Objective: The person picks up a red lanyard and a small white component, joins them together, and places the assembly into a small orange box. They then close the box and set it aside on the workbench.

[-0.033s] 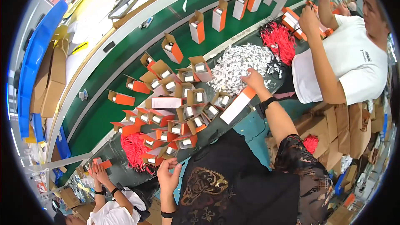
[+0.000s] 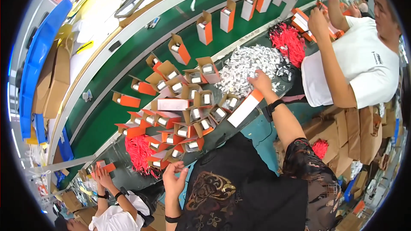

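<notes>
My right hand (image 2: 262, 82) reaches over the near edge of a pile of small white pieces (image 2: 242, 66). Its thumb and forefinger are apart at the pile, with nothing I can make out between them. Beside that wrist lies a long white and orange box (image 2: 245, 109). My left hand (image 2: 174, 179) is held low, just on my side of a cluster of open boxes (image 2: 182, 132). Its fingers curl toward the thumb; whatever is at the fingertips is too small to name. Inside the upright white, orange and brown boxes, white items in clear wrap show.
Red cord bundles (image 2: 139, 154) lie left of the cluster, and more red cords (image 2: 287, 45) lie beyond the white pile. Open boxes stand along a green conveyor (image 2: 100, 128). Co-workers work at right (image 2: 351, 60) and lower left (image 2: 117, 214). Cardboard (image 2: 342, 132) is stacked at my right.
</notes>
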`<state>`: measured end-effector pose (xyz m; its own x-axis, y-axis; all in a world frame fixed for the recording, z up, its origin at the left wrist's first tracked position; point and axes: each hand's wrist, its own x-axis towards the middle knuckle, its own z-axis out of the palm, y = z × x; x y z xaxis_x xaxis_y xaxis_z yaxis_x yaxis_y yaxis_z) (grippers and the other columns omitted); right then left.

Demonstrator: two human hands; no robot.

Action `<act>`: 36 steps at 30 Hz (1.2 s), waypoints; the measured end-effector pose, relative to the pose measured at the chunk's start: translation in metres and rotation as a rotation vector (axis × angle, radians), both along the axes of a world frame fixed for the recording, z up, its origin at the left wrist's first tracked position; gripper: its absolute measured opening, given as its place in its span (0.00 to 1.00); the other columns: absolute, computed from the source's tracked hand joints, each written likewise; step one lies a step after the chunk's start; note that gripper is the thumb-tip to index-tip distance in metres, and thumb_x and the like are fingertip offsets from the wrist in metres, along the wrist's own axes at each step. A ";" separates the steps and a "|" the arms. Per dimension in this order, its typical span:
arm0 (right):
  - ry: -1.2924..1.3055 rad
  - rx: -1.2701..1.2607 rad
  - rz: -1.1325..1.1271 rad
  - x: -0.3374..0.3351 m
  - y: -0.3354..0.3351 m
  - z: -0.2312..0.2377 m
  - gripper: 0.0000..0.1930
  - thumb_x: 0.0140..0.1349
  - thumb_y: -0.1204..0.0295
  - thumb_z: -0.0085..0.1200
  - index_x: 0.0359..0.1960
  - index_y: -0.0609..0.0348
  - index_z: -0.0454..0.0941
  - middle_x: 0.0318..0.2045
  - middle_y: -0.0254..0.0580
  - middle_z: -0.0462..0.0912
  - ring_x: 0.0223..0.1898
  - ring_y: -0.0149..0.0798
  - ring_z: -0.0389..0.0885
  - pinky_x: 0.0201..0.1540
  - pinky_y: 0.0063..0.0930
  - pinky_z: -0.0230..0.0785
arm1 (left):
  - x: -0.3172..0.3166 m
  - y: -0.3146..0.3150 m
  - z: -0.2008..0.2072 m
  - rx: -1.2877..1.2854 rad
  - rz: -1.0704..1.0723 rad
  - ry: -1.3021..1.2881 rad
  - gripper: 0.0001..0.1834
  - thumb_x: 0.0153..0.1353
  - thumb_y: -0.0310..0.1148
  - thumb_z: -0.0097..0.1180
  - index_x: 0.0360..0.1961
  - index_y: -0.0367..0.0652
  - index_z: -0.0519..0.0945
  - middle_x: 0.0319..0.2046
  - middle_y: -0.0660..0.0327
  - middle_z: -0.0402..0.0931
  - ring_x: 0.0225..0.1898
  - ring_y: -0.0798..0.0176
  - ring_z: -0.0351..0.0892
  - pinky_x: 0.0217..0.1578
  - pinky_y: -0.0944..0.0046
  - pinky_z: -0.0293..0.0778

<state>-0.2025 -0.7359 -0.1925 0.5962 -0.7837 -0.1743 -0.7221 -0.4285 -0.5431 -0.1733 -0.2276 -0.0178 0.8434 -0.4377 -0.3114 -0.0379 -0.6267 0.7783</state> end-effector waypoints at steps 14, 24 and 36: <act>-0.162 0.356 -0.069 -0.020 -0.081 -0.081 0.26 0.57 0.75 0.56 0.57 0.75 0.70 0.41 0.51 0.81 0.37 0.34 0.78 0.36 0.29 0.70 | -0.004 0.147 -0.071 -0.201 0.473 0.329 0.11 0.62 0.30 0.59 0.45 0.41 0.79 0.27 0.72 0.74 0.28 0.77 0.69 0.30 0.74 0.67; -0.322 0.727 -0.360 0.008 -0.033 0.001 0.30 0.53 0.82 0.52 0.61 0.54 0.69 0.27 0.32 0.71 0.27 0.29 0.69 0.33 0.31 0.71 | 0.162 0.197 -0.193 -0.214 0.874 -0.249 0.12 0.55 0.33 0.63 0.37 0.37 0.82 0.25 0.61 0.80 0.29 0.64 0.80 0.34 0.63 0.75; -0.436 0.670 -0.498 -0.001 0.035 0.062 0.06 0.58 0.70 0.55 0.36 0.48 0.73 0.23 0.29 0.70 0.20 0.30 0.71 0.19 0.23 0.62 | 0.290 0.205 -0.214 0.492 0.521 -0.411 0.15 0.55 0.42 0.61 0.42 0.48 0.83 0.39 0.53 0.78 0.41 0.46 0.79 0.46 0.51 0.74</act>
